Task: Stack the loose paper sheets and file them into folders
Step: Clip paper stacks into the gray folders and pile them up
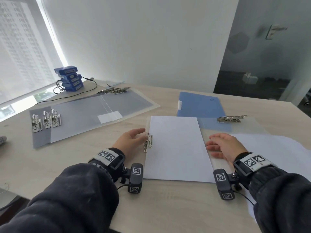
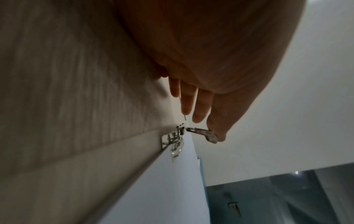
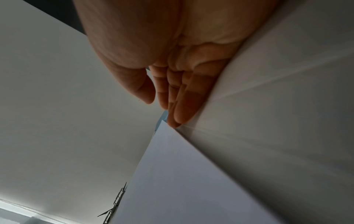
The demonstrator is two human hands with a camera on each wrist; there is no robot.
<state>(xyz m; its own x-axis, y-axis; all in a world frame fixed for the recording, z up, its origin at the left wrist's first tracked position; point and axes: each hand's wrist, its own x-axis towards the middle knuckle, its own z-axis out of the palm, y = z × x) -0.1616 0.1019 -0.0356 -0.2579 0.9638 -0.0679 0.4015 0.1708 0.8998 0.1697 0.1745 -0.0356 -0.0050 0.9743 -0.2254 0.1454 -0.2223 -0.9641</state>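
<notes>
A: Pale wood worktop [image 1: 168, 207], white wall behind. Paper stack [image 1: 176, 148] lies in a clear folder between both grips. Left hand [image 1: 131, 140] released, thumb on the lever clamp [image 2: 203, 133]; right hand [image 1: 223, 145] flat at the stack's far edge.

B: Lever could snap shut with sheets skewed. I count one stack, one closed blue folder [image 1: 200, 105], three spare clips [image 1: 45, 121] beyond the left grip.
</notes>
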